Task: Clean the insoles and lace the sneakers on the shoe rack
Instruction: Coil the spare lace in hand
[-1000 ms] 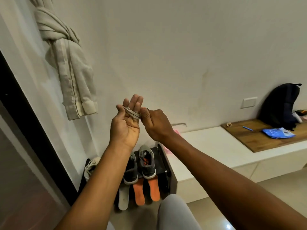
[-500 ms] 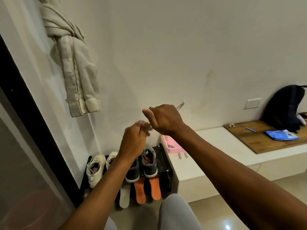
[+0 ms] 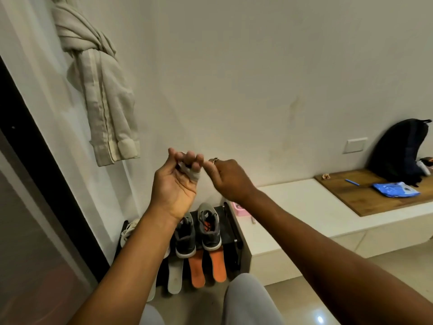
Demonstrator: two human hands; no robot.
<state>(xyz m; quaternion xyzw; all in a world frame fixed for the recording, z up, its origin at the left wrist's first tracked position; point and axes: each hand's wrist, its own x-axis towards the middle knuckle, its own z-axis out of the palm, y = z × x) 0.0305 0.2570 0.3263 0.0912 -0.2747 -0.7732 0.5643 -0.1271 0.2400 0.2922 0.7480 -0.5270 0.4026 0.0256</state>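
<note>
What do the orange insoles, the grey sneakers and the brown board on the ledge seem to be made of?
Orange insoles: matte, no shine, probably foam or fabric-topped.
Grey sneakers: soft woven-looking fabric uppers, white rubbery soles.
Brown board: wood by its grain streaks, low sheen; possibly laminate.

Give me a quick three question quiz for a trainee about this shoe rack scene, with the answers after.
1. What is wound round the fingers of the left hand? A) a pale lace B) a sock C) a cloth
2. True or false: the two orange insoles sit inside the grey sneakers.
3. Fill in: the black backpack stands on the ____ board.
Key: 1 A. 2 False; they lie in front of them. 3 wooden.
</note>
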